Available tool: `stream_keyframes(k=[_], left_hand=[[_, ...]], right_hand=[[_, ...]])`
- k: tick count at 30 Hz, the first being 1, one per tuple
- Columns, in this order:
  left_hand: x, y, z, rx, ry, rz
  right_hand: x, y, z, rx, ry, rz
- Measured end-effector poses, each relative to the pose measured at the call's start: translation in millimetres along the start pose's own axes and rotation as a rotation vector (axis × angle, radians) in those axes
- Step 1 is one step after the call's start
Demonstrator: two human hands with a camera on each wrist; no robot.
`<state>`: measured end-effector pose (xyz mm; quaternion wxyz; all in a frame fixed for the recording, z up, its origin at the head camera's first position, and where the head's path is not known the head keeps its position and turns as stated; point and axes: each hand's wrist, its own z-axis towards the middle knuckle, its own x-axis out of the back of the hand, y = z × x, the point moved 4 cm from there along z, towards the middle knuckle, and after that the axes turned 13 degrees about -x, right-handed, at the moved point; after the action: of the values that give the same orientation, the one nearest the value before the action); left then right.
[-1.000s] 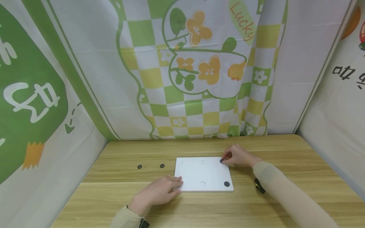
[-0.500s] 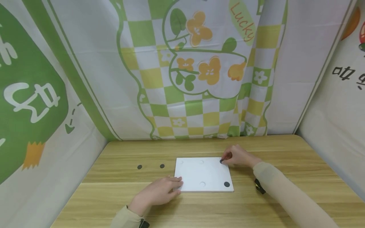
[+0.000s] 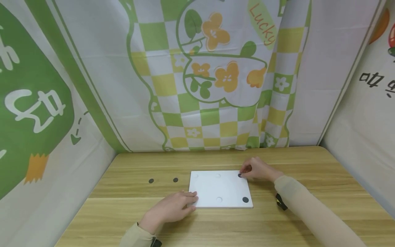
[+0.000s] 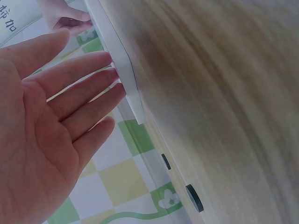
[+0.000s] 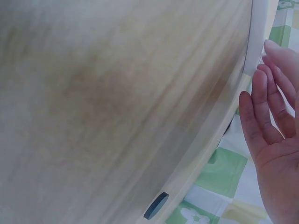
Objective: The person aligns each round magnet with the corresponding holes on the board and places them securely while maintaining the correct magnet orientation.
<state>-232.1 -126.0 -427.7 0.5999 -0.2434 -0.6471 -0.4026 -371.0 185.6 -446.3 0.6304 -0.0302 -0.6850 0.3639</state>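
A white rectangular board (image 3: 219,188) with shallow round recesses lies on the wooden table. My left hand (image 3: 177,206) rests its fingertips on the board's near left corner; its fingers are nearly straight in the left wrist view. At the far right corner, my right hand (image 3: 257,168) has thumb and fingertips together on a small black disc (image 3: 239,175), pinching it at the recess there; the fingers partly cover it. A second black disc (image 3: 245,199) sits in the near right corner. The other visible recesses along the far and near edges show white.
To the left of the board, two more black discs (image 3: 175,180) (image 3: 151,180) lie on the table (image 3: 129,171). Low in the right wrist view, a black disc (image 5: 156,206) lies on the tabletop. A printed curtain (image 3: 210,127) hangs behind the table's far edge.
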Motion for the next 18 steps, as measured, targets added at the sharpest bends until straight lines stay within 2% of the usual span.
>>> stream_keyframes(k=[12, 18], left_hand=[[0.8, 1.6, 0.4, -0.003, 0.015, 0.006], [0.9, 1.6, 0.9, -0.002, 0.015, 0.007]], right_hand=[[4.1, -0.9, -6.2, 0.074, 0.008, -0.042], [6.0, 1.2, -10.0, 0.079, 0.014, -0.078]])
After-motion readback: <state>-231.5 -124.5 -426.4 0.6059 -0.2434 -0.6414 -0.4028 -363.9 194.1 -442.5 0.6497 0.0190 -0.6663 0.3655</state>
